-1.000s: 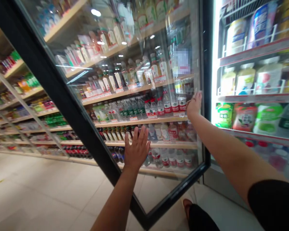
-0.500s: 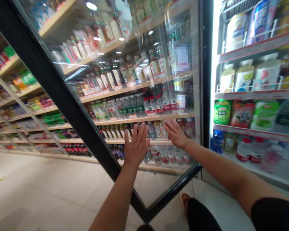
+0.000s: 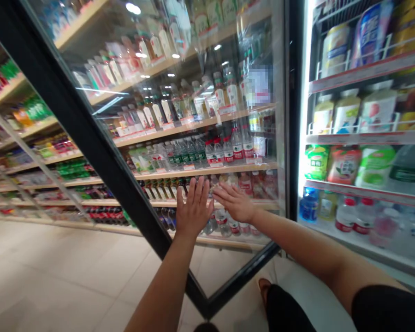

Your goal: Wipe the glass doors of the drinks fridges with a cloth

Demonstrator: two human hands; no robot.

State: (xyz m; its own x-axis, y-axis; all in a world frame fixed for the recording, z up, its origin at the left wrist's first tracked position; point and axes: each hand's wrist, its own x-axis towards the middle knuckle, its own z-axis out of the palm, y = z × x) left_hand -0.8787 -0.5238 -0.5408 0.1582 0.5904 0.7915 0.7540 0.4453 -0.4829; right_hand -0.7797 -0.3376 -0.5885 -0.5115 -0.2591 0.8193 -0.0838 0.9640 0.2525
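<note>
A glass door (image 3: 207, 304) with a black frame stands open in front of me. My left hand (image 3: 192, 210) is raised before the pane near its lower left frame, palm toward the glass and fingers stretched upward. Just to the right, my right hand (image 3: 235, 203) is held with fingers extended, its fingertips close to the left thumb. Neither hand holds anything. Whether the palms touch the pane I cannot tell.
At the right is the lit fridge (image 3: 352, 138) with drink bottles and cans on its racks. Wooden shelves (image 3: 193, 170) of bottles show through the pane, and more run along the left. Below are the tiled floor (image 3: 72, 272) and my shoe (image 3: 263, 286).
My right hand has moved left and slightly down across the pane, closer to my left hand. The left hand has hardly moved. The view has shifted slightly.
</note>
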